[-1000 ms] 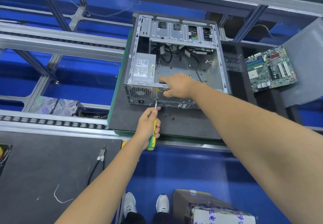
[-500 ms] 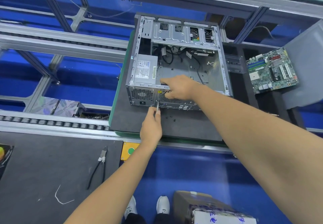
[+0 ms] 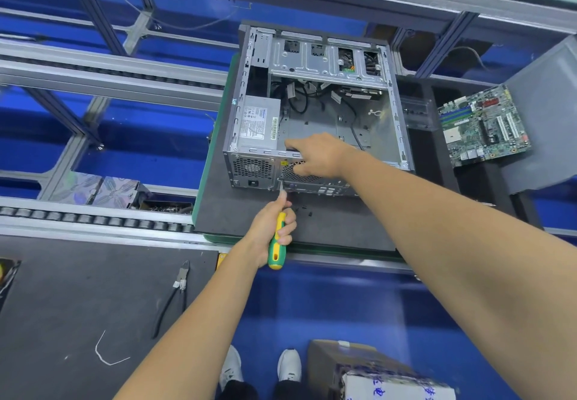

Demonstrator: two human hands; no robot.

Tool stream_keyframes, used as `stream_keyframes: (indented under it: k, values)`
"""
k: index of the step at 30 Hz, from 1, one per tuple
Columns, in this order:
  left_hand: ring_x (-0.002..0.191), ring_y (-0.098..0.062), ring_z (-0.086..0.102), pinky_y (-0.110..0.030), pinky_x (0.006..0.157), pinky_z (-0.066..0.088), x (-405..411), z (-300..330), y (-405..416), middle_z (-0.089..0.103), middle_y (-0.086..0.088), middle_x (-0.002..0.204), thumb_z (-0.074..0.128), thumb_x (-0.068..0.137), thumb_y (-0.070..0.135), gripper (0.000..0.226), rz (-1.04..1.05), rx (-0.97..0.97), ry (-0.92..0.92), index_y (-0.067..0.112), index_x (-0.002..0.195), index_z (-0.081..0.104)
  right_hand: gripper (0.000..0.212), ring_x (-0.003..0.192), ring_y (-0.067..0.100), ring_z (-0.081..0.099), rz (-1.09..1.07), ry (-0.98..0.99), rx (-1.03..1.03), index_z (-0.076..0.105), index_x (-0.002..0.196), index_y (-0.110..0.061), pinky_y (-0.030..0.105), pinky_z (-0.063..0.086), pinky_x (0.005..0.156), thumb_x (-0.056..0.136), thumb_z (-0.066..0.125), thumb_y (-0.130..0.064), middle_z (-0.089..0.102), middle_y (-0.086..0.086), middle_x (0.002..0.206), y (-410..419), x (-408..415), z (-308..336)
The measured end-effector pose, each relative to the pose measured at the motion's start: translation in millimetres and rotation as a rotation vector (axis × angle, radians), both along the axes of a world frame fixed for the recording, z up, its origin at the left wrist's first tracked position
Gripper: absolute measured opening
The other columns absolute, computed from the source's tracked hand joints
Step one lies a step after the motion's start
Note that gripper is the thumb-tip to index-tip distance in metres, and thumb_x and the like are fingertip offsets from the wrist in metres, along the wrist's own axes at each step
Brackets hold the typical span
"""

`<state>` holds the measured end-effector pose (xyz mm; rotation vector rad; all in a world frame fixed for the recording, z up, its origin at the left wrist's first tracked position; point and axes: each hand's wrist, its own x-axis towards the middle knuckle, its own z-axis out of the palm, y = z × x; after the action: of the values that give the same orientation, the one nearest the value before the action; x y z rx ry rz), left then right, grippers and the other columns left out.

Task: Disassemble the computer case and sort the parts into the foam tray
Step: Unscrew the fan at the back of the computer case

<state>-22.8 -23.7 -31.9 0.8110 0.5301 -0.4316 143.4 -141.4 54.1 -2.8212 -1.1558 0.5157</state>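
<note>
Case (image 3: 315, 112): open steel shell on the dark mat of the counter (image 3: 237, 212). Likely heavy, stiff, sharp-edged; hold it by the rear rim, as your right hand (image 3: 315, 156) does, fingers curled over it. Your left hand (image 3: 273, 228) grips a screwdriver (image 3: 277, 243), tip at the rear panel. PSU (image 3: 257, 124) label: unreadable. Motherboard (image 3: 484, 124) in the tray (image 3: 443, 165): fragile, edges only.

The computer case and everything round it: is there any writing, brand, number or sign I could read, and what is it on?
Nothing reads clearly enough to quote.
Power supply inside the computer case: white label with print and a barcode strip, too small.
Yellow sticker on the case's back panel: too small.
Circuit board on the foam tray: markings too small.
Wrapped box on the floor: blue characters, blurred and cut off.
</note>
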Motion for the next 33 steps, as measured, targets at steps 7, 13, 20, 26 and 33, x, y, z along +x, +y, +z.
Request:
stream_keyframes:
  k: [7,13,20,26,33]
  values:
    - [0.058,-0.013,0.051,-0.023,0.05,0.046,-7.9,2.7,-1.5,0.04,-0.011,0.103,0.066,0.088,-0.015,0.051,-0.013,0.222,-0.086,0.018,0.109,0.034,0.047,0.061,0.008,0.046,-0.007,0.009,0.002,0.048,0.133,-0.021,0.028,0.025,0.05,0.089,0.062,-0.034,0.052,-0.006,0.062,0.8,-3.8,5.2]
    - [0.073,-0.01,0.063,-0.031,0.066,0.057,-28.6,-8.5,-10.9,0.054,-0.009,0.105,0.076,0.091,0.006,0.032,0.15,0.383,-0.16,0.028,0.107,0.059,0.047,0.061,0.007,0.045,0.002,0.02,-0.004,0.048,0.134,-0.02,0.03,0.026,0.05,0.091,0.062,-0.032,0.051,-0.007,0.063,0.6,-3.5,7.0]
    - [0.053,-0.015,0.051,-0.029,0.044,0.043,-36.8,-3.6,-29.3,0.056,-0.003,0.091,0.061,0.101,0.044,0.027,0.143,0.444,-0.136,0.058,0.122,0.053,0.05,0.06,0.004,0.04,-0.004,0.038,0.002,0.047,0.138,-0.018,0.029,0.023,0.051,0.093,0.062,-0.031,0.047,-0.008,0.063,0.7,-5.7,8.8]
    - [0.061,-0.011,0.05,-0.032,0.049,0.048,-37.3,-9.2,-32.3,0.051,0.003,0.1,0.077,0.087,0.037,0.055,0.128,0.605,-0.142,0.059,0.128,0.047,0.047,0.059,0.007,0.043,-0.014,0.045,-0.01,0.048,0.136,-0.02,0.03,0.024,0.05,0.092,0.061,-0.031,0.05,-0.006,0.062,1.3,-7.2,11.5]
    - [0.068,-0.013,0.076,-0.029,0.049,0.055,-37.8,-13.1,-37.0,0.073,-0.012,0.091,0.08,0.089,0.029,0.03,0.4,0.747,-0.025,0.016,0.099,0.055,0.054,0.073,0.024,0.049,-0.016,0.033,-0.014,0.045,0.143,-0.019,0.029,0.027,0.052,0.093,0.062,-0.031,0.044,-0.011,0.066,4.1,-12.1,17.5]
